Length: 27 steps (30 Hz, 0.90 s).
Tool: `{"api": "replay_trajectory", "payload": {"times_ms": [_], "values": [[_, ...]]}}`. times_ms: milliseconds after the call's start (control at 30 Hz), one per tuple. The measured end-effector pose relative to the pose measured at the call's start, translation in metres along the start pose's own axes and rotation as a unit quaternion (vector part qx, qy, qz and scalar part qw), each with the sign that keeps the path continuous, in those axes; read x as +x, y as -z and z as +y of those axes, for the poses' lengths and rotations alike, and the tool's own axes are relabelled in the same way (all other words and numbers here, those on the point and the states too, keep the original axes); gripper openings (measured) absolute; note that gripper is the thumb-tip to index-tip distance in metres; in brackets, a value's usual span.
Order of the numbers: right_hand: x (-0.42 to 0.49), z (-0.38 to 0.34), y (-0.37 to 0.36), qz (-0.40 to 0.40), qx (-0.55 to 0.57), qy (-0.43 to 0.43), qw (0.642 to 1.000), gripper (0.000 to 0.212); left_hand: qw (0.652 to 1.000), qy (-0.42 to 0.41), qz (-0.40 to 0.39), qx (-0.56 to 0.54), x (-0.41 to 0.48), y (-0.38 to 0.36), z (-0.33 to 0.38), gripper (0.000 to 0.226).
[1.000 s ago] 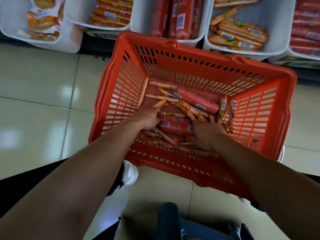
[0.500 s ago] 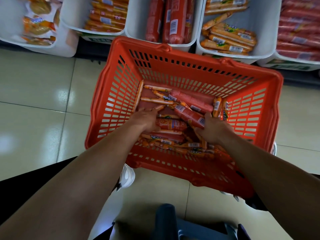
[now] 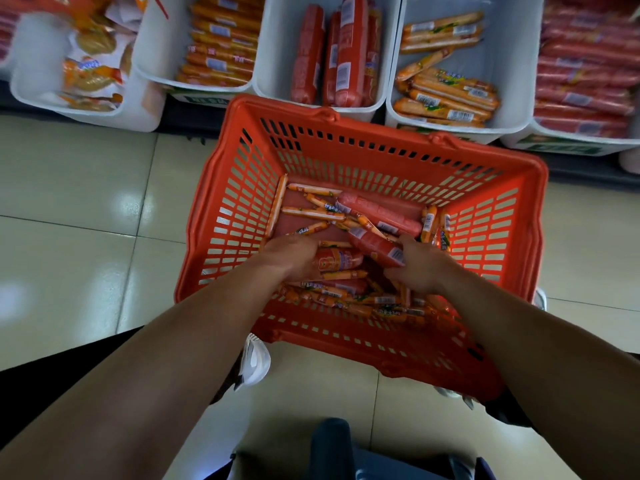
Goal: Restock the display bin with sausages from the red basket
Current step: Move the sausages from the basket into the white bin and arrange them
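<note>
Both hands work inside the red basket point(image 3: 239, 202): left hand point(image 3: 291, 258) curled over a thick red sausage point(image 3: 341, 260); right hand point(image 3: 420, 270) pinching the near end of a second red sausage point(image 3: 370, 242), which lies tilted across the pile.

Tiled floor point(image 3: 76, 188): open room left of the basket.

Basket: far rim just beside the near edge of the middle display bin point(image 3: 277, 46).

Middle display bin: red sausages standing, with bare room along its left wall.

Thin orange sausages point(image 3: 311, 213): loose over the basket bottom.
</note>
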State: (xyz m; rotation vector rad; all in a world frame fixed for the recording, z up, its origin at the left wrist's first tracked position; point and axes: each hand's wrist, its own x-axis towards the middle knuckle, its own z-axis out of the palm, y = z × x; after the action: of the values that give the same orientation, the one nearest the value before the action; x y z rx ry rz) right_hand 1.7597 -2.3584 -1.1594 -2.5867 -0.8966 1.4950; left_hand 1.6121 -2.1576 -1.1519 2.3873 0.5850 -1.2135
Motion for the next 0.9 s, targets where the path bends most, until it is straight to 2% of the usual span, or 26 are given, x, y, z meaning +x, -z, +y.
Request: {"api": "replay_trajectory", "payload": {"times_ms": [133, 300, 500, 600, 800, 900], "values": [[-0.016, -0.015, 0.026, 0.002, -0.013, 0.026, 1.0, 0.071, 0.999, 0.01, 0.035, 0.029, -0.032, 0.031, -0.007, 0.043], [-0.062, -0.043, 0.08, 0.035, -0.044, 0.063, 0.996, 0.07, 0.994, 0.013, 0.095, 0.055, -0.101, 0.086, -0.013, 0.057], [-0.114, -0.076, 0.148, 0.12, -0.098, 0.117, 0.981, 0.066, 0.986, 0.014, 0.162, 0.048, -0.181, 0.145, -0.026, 0.062], [-0.119, -0.087, 0.17, 0.183, -0.072, 0.126, 0.972, 0.076, 0.977, 0.025, 0.209, 0.047, -0.199, 0.164, -0.037, 0.062], [-0.091, -0.104, 0.162, 0.263, 0.058, 0.071, 0.961, 0.056, 0.959, 0.056, 0.272, -0.052, -0.182, 0.171, -0.059, 0.047], [-0.064, -0.12, 0.164, 0.284, 0.12, 0.04, 0.951, 0.05, 0.945, 0.07, 0.3, -0.112, -0.166, 0.181, -0.063, 0.05]]}}
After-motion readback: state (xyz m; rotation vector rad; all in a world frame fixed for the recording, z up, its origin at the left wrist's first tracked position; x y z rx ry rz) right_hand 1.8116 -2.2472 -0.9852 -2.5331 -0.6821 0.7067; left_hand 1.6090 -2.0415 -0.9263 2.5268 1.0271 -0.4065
